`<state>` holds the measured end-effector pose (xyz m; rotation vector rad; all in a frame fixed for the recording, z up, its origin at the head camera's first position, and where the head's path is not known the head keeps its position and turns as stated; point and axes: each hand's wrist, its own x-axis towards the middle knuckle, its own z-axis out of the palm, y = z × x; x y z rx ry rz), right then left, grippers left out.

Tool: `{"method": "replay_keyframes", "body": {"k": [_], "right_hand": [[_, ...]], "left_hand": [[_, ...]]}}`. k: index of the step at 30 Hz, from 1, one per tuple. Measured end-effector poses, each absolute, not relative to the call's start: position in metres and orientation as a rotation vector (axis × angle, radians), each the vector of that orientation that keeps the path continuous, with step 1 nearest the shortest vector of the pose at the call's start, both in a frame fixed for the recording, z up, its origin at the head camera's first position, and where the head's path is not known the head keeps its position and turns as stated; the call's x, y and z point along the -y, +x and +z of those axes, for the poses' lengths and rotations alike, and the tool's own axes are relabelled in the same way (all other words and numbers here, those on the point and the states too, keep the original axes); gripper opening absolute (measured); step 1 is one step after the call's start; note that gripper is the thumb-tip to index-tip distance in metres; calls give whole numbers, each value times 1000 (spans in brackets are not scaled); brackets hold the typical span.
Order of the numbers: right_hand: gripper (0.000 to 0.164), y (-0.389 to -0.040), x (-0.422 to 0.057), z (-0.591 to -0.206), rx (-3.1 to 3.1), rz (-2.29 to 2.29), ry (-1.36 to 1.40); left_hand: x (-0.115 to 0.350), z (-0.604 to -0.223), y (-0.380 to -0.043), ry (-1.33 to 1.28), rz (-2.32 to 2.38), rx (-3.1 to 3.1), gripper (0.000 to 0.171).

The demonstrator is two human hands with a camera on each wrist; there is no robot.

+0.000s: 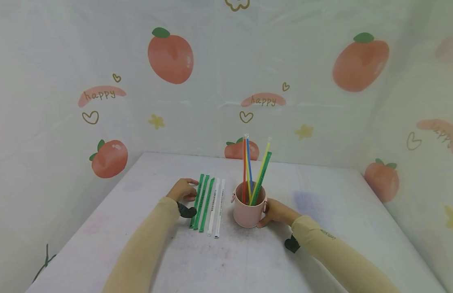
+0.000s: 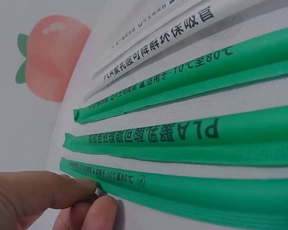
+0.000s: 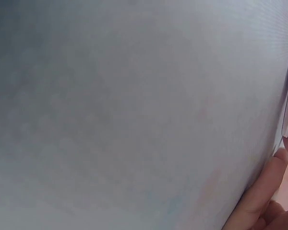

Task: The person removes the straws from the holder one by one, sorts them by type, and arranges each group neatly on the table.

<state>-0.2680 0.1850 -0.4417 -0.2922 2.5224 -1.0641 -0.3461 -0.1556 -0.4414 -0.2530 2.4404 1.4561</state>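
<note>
Three green paper-wrapped straws and two white-wrapped ones [image 1: 213, 205] lie side by side on the table. My left hand [image 1: 183, 190] is at the leftmost green straw [image 2: 206, 191], thumb and fingertips pinching its outer edge near the far end. Right of the row stands a small pink bucket [image 1: 247, 215], upright, with side handles. Its straws lean out of the top: a red one [image 1: 244, 167], a blue one [image 1: 249, 158], yellow ones and a green-wrapped one [image 1: 263, 175]. My right hand [image 1: 279, 212] grips the bucket's right side low down; its fingers [image 3: 264, 194] show at the right wrist view's edge.
The white tabletop [image 1: 211, 264] reaches back to a wall sheet [image 1: 211, 110] printed with fruit and hearts. Black wrist cameras hang below both sleeves. A dark green cord [image 1: 47, 260] shows at the table's left edge.
</note>
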Motion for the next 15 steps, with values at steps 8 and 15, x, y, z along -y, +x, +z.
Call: {"method": "replay_keyframes", "body": {"k": [8, 15], "right_hand": [[92, -271, -187, -446, -2518, -1068, -260], [93, -270, -186, -444, -2521, -1073, -264]], "left_hand": [[158, -440, -347, -212, 1445, -2421, 53], [158, -437, -346, -243, 1442, -2417, 53]]}}
